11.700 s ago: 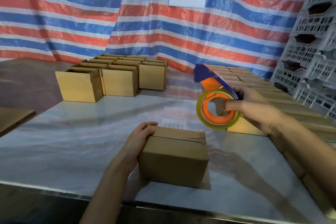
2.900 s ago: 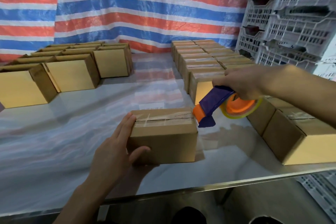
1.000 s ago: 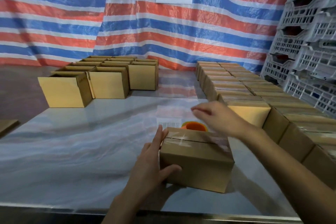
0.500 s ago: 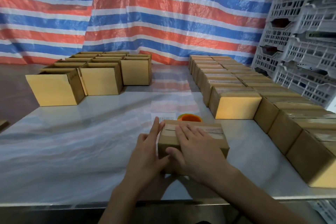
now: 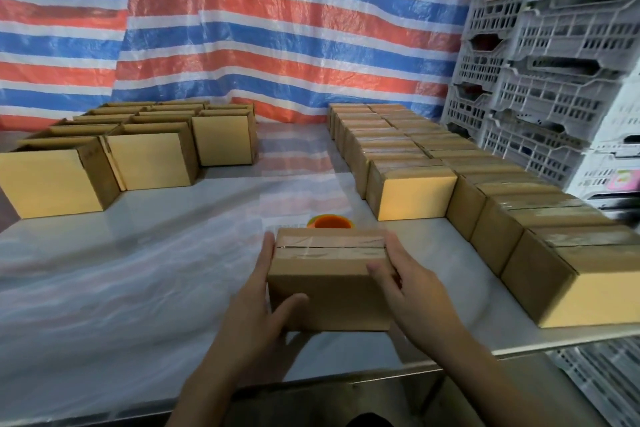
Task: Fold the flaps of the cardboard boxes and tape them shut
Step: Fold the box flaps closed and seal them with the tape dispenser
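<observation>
A small taped cardboard box (image 5: 329, 274) sits near the table's front edge, clear tape running along its top seam. My left hand (image 5: 258, 302) grips its left side, thumb across the front face. My right hand (image 5: 412, 284) grips its right side, thumb on the front face too. Just behind the box the orange tape dispenser (image 5: 330, 221) lies on the table, mostly hidden by the box.
Several open boxes (image 5: 149, 165) stand at the back left. Rows of taped boxes (image 5: 412, 196) line the right side down to the front edge. Grey plastic crates (image 5: 554, 80) are stacked at the far right. The table (image 5: 121, 270) has a shiny plastic cover.
My right hand put the tape dispenser down behind the box, pressed over the taped top, then slid to the box's right side. Both hands now hold the box by its sides.
</observation>
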